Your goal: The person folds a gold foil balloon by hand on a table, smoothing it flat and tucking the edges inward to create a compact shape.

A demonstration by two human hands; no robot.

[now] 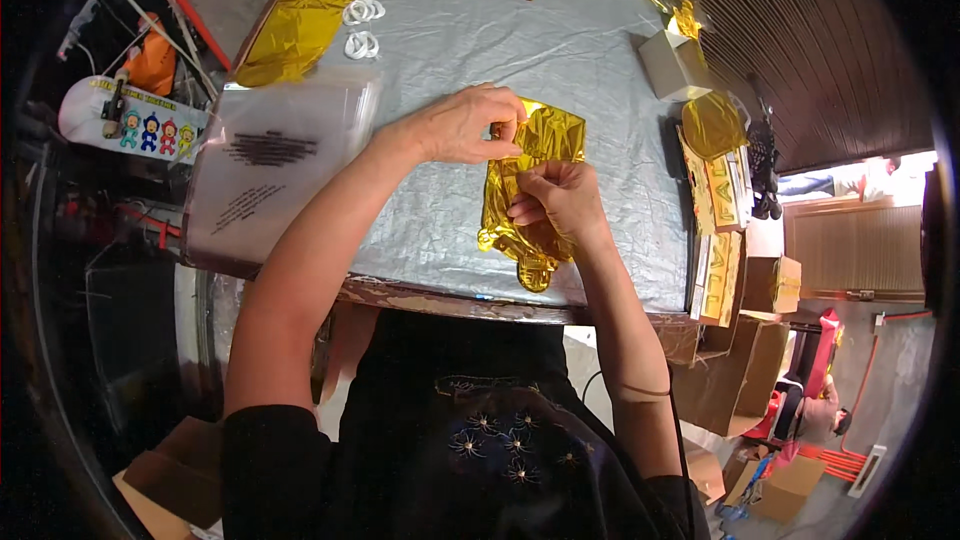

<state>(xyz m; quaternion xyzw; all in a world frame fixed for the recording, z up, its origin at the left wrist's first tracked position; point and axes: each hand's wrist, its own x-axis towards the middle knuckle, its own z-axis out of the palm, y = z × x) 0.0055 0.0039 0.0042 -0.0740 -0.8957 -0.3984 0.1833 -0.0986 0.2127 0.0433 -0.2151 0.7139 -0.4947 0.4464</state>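
Note:
A shiny gold foil balloon [555,132], flat and folded, lies in front of me on a table with a silver-grey cover [430,210]. My left hand [465,125] comes over its upper left edge, with thumb and fingertips closed on the foil. Lower down, my right hand [565,200] pinches the foil near the balloon's middle, its fingers curled in. A rounded, crumpled end of the balloon hangs toward the table's near edge, below my right hand. My fingers hide part of the foil.
Clear plastic bags [270,170] lie stacked at the left. Two white ribbon coils [362,44] are beyond them. More gold foil [300,25] lines the far edge. A small white box [675,65] and cardboard boxes [735,370] stand at the right; another person [820,415] is farther off.

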